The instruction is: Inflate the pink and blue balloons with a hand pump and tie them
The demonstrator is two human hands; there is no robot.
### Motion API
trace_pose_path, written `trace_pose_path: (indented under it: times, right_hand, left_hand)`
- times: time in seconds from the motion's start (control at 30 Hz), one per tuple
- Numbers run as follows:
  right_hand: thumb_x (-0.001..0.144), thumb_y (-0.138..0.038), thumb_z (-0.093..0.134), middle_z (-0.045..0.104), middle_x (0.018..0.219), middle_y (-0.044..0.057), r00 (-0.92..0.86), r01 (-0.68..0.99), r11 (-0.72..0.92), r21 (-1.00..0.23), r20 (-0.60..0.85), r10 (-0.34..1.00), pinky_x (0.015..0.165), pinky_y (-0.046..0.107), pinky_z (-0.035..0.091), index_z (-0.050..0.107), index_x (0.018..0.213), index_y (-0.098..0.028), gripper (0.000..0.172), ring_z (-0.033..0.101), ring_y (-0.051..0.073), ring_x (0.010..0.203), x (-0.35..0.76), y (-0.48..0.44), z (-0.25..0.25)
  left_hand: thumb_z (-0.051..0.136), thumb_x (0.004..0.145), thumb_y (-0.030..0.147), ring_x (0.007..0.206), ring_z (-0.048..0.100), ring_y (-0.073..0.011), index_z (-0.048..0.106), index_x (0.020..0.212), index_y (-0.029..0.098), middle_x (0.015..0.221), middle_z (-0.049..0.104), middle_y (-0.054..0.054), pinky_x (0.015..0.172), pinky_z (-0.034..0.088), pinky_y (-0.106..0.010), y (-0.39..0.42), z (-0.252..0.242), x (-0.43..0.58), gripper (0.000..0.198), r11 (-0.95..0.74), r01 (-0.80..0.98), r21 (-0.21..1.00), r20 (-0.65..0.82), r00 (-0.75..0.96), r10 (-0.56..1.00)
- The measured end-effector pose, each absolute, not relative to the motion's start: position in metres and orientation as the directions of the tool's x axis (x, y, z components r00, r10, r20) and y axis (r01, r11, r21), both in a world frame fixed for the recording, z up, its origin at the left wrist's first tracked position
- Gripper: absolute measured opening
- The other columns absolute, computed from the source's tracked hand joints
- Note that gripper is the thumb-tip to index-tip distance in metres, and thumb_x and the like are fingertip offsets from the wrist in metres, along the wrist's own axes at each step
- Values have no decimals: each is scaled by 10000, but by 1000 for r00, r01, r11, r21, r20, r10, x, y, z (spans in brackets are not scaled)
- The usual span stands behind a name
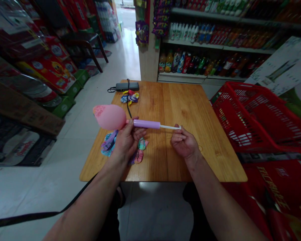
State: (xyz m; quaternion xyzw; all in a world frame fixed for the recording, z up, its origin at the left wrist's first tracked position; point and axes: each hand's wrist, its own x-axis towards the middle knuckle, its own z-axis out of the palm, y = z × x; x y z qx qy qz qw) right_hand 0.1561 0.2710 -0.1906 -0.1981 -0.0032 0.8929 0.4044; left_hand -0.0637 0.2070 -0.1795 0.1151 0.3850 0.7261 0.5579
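A pink balloon (112,117), partly inflated, sits on the nozzle end of a purple balloon pump (147,124). My left hand (129,137) grips the balloon's neck together with that end of the pump, thumb on top. At the other end, my right hand (185,140) is closed on the handle of the white plunger rod, which is drawn well out of the barrel. Limp colourful balloons (109,144) lie under and beside my left hand, and more flat balloons (139,151) lie just to its right.
On the wooden table (175,100) a grey power bank (127,87) with a black cord and another pile of flat balloons (129,97) lie at the back left. Red shopping baskets (251,117) stand to the right. Drink shelves (205,78) line the back.
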Motion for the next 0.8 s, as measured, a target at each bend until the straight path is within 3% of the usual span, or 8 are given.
trace_pose_path:
  times: [0.07, 0.23, 0.43, 0.57, 0.67, 0.8]
  right_hand:
    - [1036, -138, 460, 581, 675, -59, -581, -732, -660, -168, -352, 734, 460, 121, 435, 611, 1012, -144, 154, 458, 0, 426, 154, 268, -190]
    - [1065, -142, 398, 578, 678, -45, -620, -680, -709, -187, -370, 692, 469, 141, 446, 609, 1021, -130, 216, 459, 9, 426, 136, 253, -191]
    - [1107, -211, 284, 568, 672, -33, -586, -720, -675, -162, -380, 716, 441, 145, 418, 604, 1020, -109, 348, 448, 9, 408, 156, 269, -190]
    - [1105, -216, 301, 561, 662, -43, -595, -725, -679, -116, -392, 702, 453, 146, 434, 596, 1022, -119, 322, 455, 13, 414, 151, 266, -194]
    - [1087, -180, 344, 567, 672, -41, -633, -682, -720, -132, -388, 670, 460, 150, 444, 596, 1033, -126, 263, 458, 18, 422, 139, 257, -196]
    - [1087, -182, 335, 575, 683, -31, -627, -675, -720, -160, -389, 675, 448, 144, 430, 600, 1033, -118, 278, 451, 14, 416, 145, 262, -193]
  left_hand:
    - [656, 945, 324, 727, 734, -162, 639, 1160, 146, 862, 718, -58, 658, 624, -257, 206, -179, -63, 279, -105, -715, 691, -260, -382, 887]
    - [683, 924, 375, 833, 752, -212, 610, 1234, 161, 965, 724, -89, 650, 628, -285, 200, -186, -43, 384, 0, -718, 696, -259, -252, 932]
    - [657, 942, 313, 738, 740, -172, 647, 1152, 133, 879, 723, -73, 668, 626, -266, 206, -180, -61, 277, -52, -713, 700, -275, -335, 901]
    - [652, 944, 329, 757, 738, -175, 636, 1188, 159, 930, 723, -73, 641, 628, -271, 202, -178, -54, 298, -72, -704, 707, -238, -332, 913]
    - [682, 922, 357, 846, 747, -206, 618, 1228, 176, 1000, 720, -88, 648, 634, -286, 197, -183, -43, 361, -13, -714, 700, -237, -249, 939]
    - [670, 934, 351, 818, 748, -197, 624, 1210, 149, 966, 721, -92, 688, 638, -289, 201, -185, -54, 345, -13, -704, 710, -234, -254, 938]
